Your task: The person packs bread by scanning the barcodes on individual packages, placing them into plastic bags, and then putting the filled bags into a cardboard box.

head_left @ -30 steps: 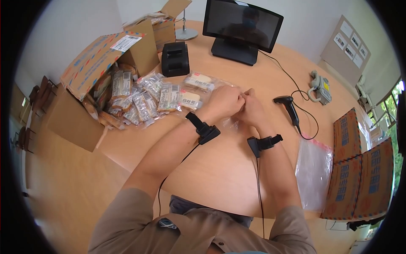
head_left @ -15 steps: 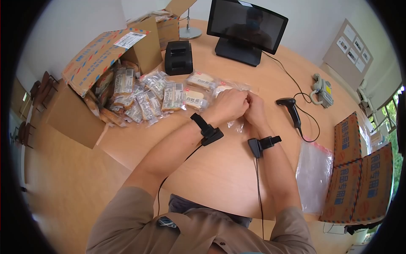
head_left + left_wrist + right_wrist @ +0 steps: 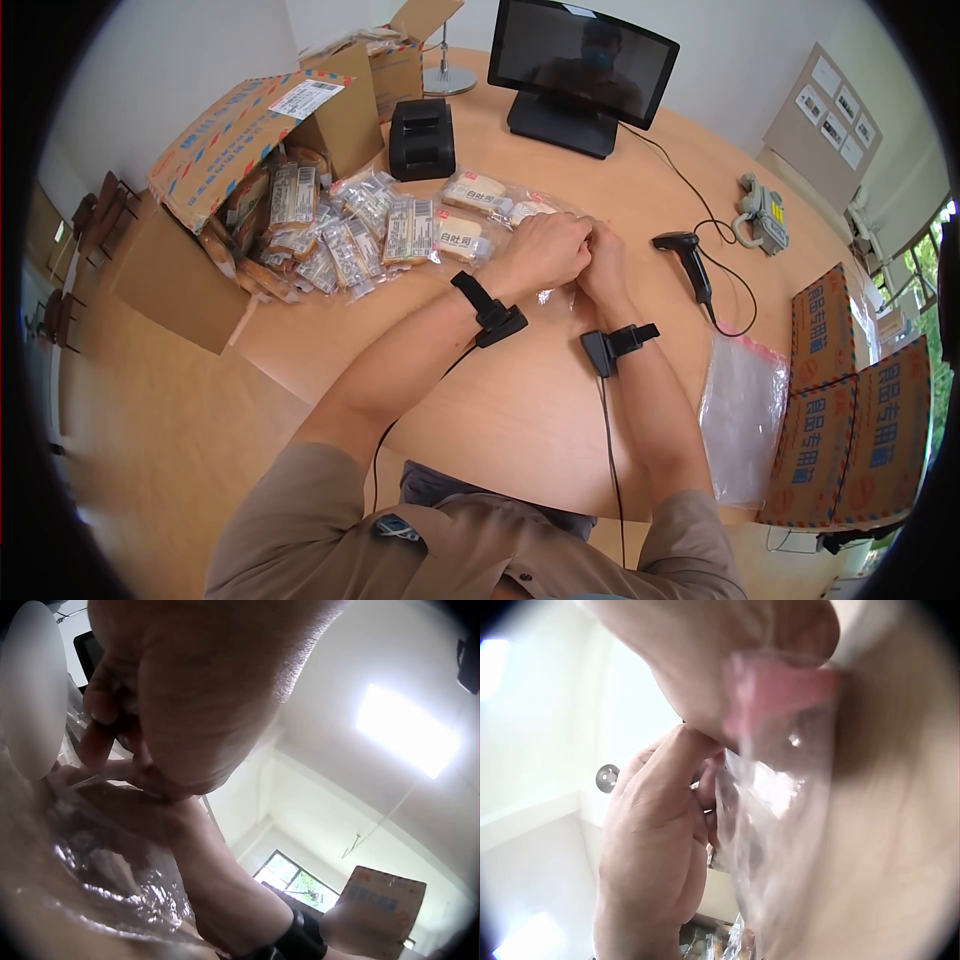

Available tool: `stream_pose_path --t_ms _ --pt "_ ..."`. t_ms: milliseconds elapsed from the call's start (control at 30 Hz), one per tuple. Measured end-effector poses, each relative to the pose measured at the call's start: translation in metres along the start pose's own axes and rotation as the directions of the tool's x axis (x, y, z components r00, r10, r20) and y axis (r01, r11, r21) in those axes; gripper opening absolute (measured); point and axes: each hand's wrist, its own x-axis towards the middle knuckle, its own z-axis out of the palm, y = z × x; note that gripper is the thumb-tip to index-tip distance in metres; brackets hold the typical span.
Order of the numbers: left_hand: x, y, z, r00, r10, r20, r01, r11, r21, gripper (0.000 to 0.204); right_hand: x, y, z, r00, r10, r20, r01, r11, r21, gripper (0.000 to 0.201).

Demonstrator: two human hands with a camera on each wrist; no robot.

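Observation:
My left hand [image 3: 545, 252] and right hand [image 3: 606, 268] meet over the table, knuckles together, fingertips mostly hidden in the head view. Between them is a clear plastic bag [image 3: 780, 832] with a pink edge strip [image 3: 780, 690] folded near my right hand. In the left wrist view, curled fingers of both hands pinch the crumpled film [image 3: 135, 877]. Just beyond my hands lie wrapped bread packs, one at the back [image 3: 475, 192], another nearer [image 3: 460, 240], and a third [image 3: 528, 208] partly behind my left hand. Clear film spreads around them.
An open carton [image 3: 250, 140] at the left spills several wrapped breads [image 3: 345, 245]. Behind stand a black device [image 3: 421, 140] and a monitor [image 3: 585, 65]. Rightward lie a barcode scanner [image 3: 686, 265], a telephone [image 3: 763, 215], flat clear bags [image 3: 745, 420] and cartons [image 3: 840, 430].
The head view has shifted slightly. My hands stay together at the bag, and the right wrist has turned a little; the third bread pack shows beyond the left hand. Other things stay in place.

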Motion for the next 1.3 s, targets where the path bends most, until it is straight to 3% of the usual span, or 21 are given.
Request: stream_pose_path --t_ms 67,167,200,233,267,333,400,433,500,633,700,833,933,967,1000,1033,1067,1100,1133,1233,1300 --pt "0.000 -0.003 0.001 1.000 -0.002 0.007 0.002 1.000 0.000 0.021 -0.002 0.007 0.009 0.982 0.182 -0.055 -0.165 0.960 0.226 0.020" --pt "0.003 -0.012 -0.012 0.998 0.044 0.049 -0.044 0.999 -0.010 0.025 -0.005 0.005 0.007 0.992 0.126 -0.021 -0.123 0.986 0.112 0.019" --pt "0.008 -0.020 -0.031 0.972 -0.017 0.236 0.059 0.983 -0.173 0.027 -0.002 0.003 0.002 0.992 0.124 -0.019 -0.121 0.986 0.118 0.019" --pt "0.012 -0.027 -0.052 0.906 -0.043 0.421 0.188 0.933 -0.308 0.031 0.002 0.003 -0.005 0.975 0.196 0.103 -0.206 0.974 0.100 0.019" --pt "0.017 -0.038 -0.073 0.858 -0.205 0.471 0.346 0.909 -0.235 0.044 0.007 0.005 -0.011 0.939 0.265 0.219 -0.287 0.955 0.072 0.019" --pt "0.007 -0.062 -0.112 0.919 -0.344 0.194 0.322 0.937 0.136 0.052 0.020 0.019 -0.024 0.928 0.271 0.255 -0.307 0.945 0.113 0.017" --pt "0.000 -0.102 -0.129 0.863 -0.505 -0.025 0.467 0.778 0.419 0.078 0.028 0.019 -0.037 0.916 0.281 0.286 -0.333 0.931 0.149 0.016" --pt "-0.006 -0.109 -0.138 0.867 -0.498 -0.019 0.458 0.782 0.422 0.078 0.033 0.007 -0.052 0.907 0.323 0.271 -0.373 0.914 0.159 0.016" --pt "-0.015 -0.122 -0.154 0.728 -0.684 0.042 0.568 0.637 0.521 0.100 0.042 -0.002 -0.075 0.896 0.368 0.247 -0.414 0.894 0.169 0.016" --pt "-0.028 -0.145 -0.169 0.652 -0.722 0.232 0.591 0.675 0.442 0.113 0.049 -0.001 -0.128 0.914 0.379 0.148 -0.406 0.872 0.273 0.022" --pt "-0.030 -0.132 -0.174 0.537 -0.789 0.299 0.691 0.615 0.381 0.117 0.048 0.002 -0.156 0.909 0.417 0.016 -0.401 0.863 0.306 0.023" --pt "-0.032 -0.151 -0.165 0.575 -0.787 0.225 0.686 0.613 0.392 0.117 0.039 0.052 -0.201 0.880 0.458 -0.127 -0.408 0.866 0.290 0.025" --pt "-0.029 -0.156 -0.163 0.559 -0.770 0.307 0.664 0.638 0.390 0.109 0.031 0.079 -0.219 0.794 0.531 -0.296 -0.566 0.824 -0.041 0.038" --pt "-0.031 -0.159 -0.159 0.650 -0.707 0.279 0.597 0.702 0.388 0.098 0.028 0.079 -0.221 0.794 0.531 -0.296 -0.566 0.823 -0.042 0.038" --pt "-0.032 -0.163 -0.155 0.732 -0.634 0.250 0.523 0.758 0.390 0.087 0.025 0.078 -0.225 0.806 0.525 -0.272 -0.582 0.787 -0.205 0.044" --pt "-0.032 -0.157 -0.158 0.731 -0.635 0.250 0.524 0.757 0.391 0.087 0.023 0.073 -0.225 0.816 0.523 -0.246 -0.577 0.732 -0.361 0.049" --pt "-0.029 -0.150 -0.161 0.767 -0.576 0.281 0.512 0.815 0.272 0.080 0.021 0.074 -0.223 0.816 0.524 -0.245 -0.578 0.733 -0.360 0.049" --pt "-0.025 -0.143 -0.164 0.804 -0.512 0.303 0.490 0.859 0.150 0.074 0.020 0.075 -0.220 0.812 0.568 -0.135 -0.578 0.747 -0.330 0.052" --pt "-0.022 -0.135 -0.168 0.805 -0.509 0.304 0.486 0.860 0.153 0.074 0.018 0.077 -0.218 0.798 0.602 -0.025 -0.581 0.758 -0.297 0.055" --pt "-0.014 -0.104 -0.162 0.873 -0.353 0.335 0.407 0.907 -0.105 0.082 0.018 0.087 -0.211 0.793 0.603 0.094 -0.549 0.772 -0.320 0.056" --pt "-0.010 -0.078 -0.141 0.913 -0.236 0.333 0.399 0.692 -0.602 0.088 0.019 0.102 -0.203 0.792 0.603 0.100 -0.537 0.764 -0.357 0.056"
